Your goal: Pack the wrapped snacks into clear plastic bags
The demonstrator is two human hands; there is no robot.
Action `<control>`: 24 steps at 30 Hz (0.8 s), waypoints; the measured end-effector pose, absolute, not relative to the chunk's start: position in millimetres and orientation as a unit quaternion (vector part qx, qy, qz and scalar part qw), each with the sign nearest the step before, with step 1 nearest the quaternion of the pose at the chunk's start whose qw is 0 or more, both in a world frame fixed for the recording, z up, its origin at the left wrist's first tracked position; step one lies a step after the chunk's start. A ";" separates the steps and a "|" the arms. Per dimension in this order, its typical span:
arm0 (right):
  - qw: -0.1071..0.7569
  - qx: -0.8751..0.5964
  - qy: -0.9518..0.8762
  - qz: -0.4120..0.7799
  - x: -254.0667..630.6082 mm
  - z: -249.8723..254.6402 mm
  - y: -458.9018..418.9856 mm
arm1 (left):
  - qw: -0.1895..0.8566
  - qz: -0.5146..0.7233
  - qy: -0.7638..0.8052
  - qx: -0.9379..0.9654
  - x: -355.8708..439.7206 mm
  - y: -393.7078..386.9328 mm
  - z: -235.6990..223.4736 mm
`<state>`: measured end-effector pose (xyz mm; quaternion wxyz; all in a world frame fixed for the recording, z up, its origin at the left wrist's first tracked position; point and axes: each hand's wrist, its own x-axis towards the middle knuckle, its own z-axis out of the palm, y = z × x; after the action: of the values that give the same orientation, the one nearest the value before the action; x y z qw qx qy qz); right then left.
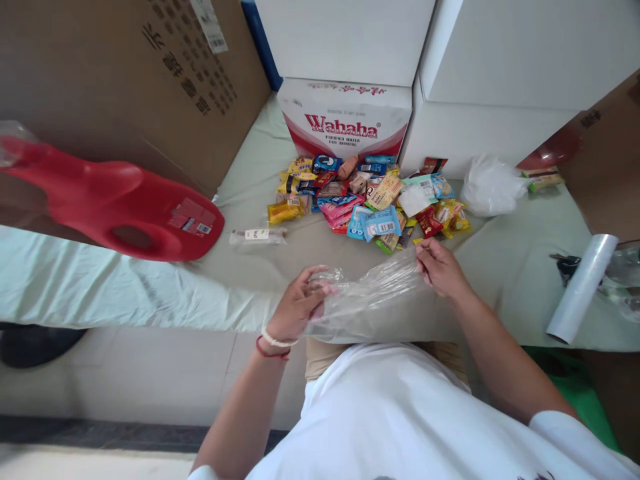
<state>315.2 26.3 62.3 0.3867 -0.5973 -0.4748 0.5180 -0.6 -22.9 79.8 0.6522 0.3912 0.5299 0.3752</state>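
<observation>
A clear plastic bag (373,293) is stretched between my two hands, just above the front of the cloth-covered table. My left hand (299,303) has its fingers curled around the bag's left end; the film covers some fingertips. At the other end, my right hand (441,268) pinches the gathered plastic between thumb and fingers. Right behind the bag lies a heap of small wrapped snacks (383,223), in blue, pink, yellow and red packets. One slim wrapped stick (257,235) with a white label rests apart, to the left of the heap.
A red jug (135,207) lies at the left before a large cardboard box (125,73). A Wahaha carton (345,120) and white boxes (500,60) stand behind. A crumpled white bag (493,187) and a film roll (583,290) are on the right.
</observation>
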 end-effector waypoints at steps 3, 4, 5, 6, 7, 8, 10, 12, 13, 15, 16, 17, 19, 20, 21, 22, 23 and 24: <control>0.361 -0.564 -0.475 0.571 306.0 61.7 14.6 | 0.634 0.397 0.547 0.376 -19.3 -27.5 87.3; 0.363 -0.565 -0.499 0.549 302.0 56.2 13.7 | 0.591 0.409 0.578 0.386 -21.9 -24.5 82.3; 0.369 -0.574 -0.528 0.506 298.5 48.7 14.6 | 0.538 0.417 0.613 0.402 -22.0 -19.3 74.3; 0.378 -0.589 -0.558 0.446 295.8 39.9 17.2 | 0.476 0.423 0.648 0.418 -19.7 -12.4 64.3; 0.386 -0.607 -0.582 0.380 294.4 30.9 21.0 | 0.414 0.425 0.678 0.434 -15.5 -4.5 53.4; 0.389 -0.623 -0.599 0.320 294.4 22.5 25.5 | 0.360 0.424 0.699 0.450 -10.1 3.8 42.7; 0.378 -0.643 -0.622 0.240 299.1 9.9 34.8 | 0.280 0.406 0.723 0.484 1.5 18.6 25.3; 0.360 -0.652 -0.637 0.198 309.1 4.8 41.6 | 0.219 0.368 0.740 0.519 10.4 28.8 15.3; 0.350 -0.657 -0.642 0.183 315.5 5.1 43.3 | 0.195 0.346 0.746 0.534 13.2 31.7 12.7; 0.332 -0.665 -0.649 0.166 329.2 9.6 42.8 | 0.172 0.311 0.750 0.558 15.4 33.6 10.0; 0.320 -0.663 -0.656 0.170 335.6 13.2 40.6 | 0.171 0.300 0.746 0.569 15.2 32.9 9.1; 0.304 -0.656 -0.666 0.183 341.4 16.9 37.2 | 0.174 0.294 0.741 0.578 14.7 31.2 8.0; 0.271 -0.634 -0.689 0.224 350.2 23.4 27.6 | 0.183 0.295 0.734 0.583 13.6 25.4 4.8; 0.261 -0.626 -0.695 0.238 353.3 25.4 21.9 | 0.185 0.299 0.734 0.580 13.6 21.4 2.9; 0.257 -0.624 -0.696 0.245 355.7 26.1 16.1 | 0.183 0.307 0.737 0.574 14.1 17.0 0.9; 0.257 -0.626 -0.695 0.242 357.7 25.7 10.6 | 0.177 0.319 0.740 0.565 15.1 12.3 -1.1; 0.257 -0.631 -0.694 0.234 359.5 24.5 5.8 | 0.166 0.336 0.741 0.557 16.3 7.6 -2.9; 0.256 -0.634 -0.695 0.225 360.9 22.9 1.9 | 0.153 0.358 0.737 0.552 17.6 3.2 -4.4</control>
<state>360.9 1.9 22.9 0.2558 -0.6338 -0.6946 0.2246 17.6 3.2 -4.4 0.1533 0.5524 0.7370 0.3580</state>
